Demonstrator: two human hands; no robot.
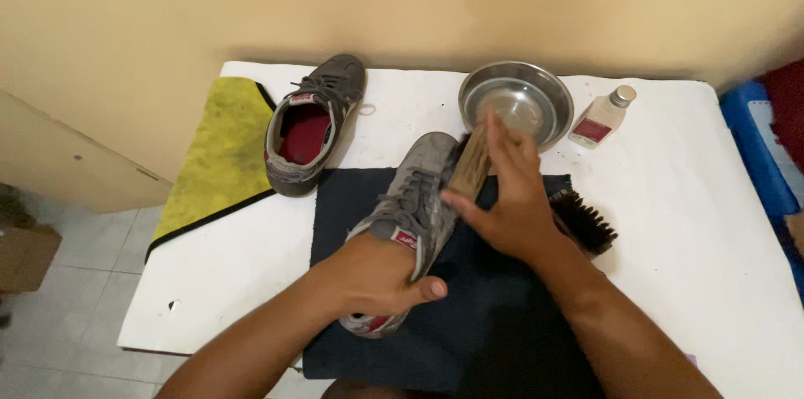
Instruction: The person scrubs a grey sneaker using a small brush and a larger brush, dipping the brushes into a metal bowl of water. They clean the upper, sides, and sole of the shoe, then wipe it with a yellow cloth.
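A grey sneaker (416, 190) with a red lining lies on a dark cloth (469, 315) in the middle of the white table. My left hand (381, 278) is tucked into its opening and grips the heel end. My right hand (511, 198) holds a wooden-backed brush (471, 166) pressed against the shoe's side near the toe.
The second grey sneaker (311, 127) sits at the back left beside a yellow cloth (219, 144). A metal bowl (517, 100) and a small clear bottle (601, 118) stand at the back. A black-bristled brush (584, 221) lies right of my hand. The table edge (134, 315) drops off at the left.
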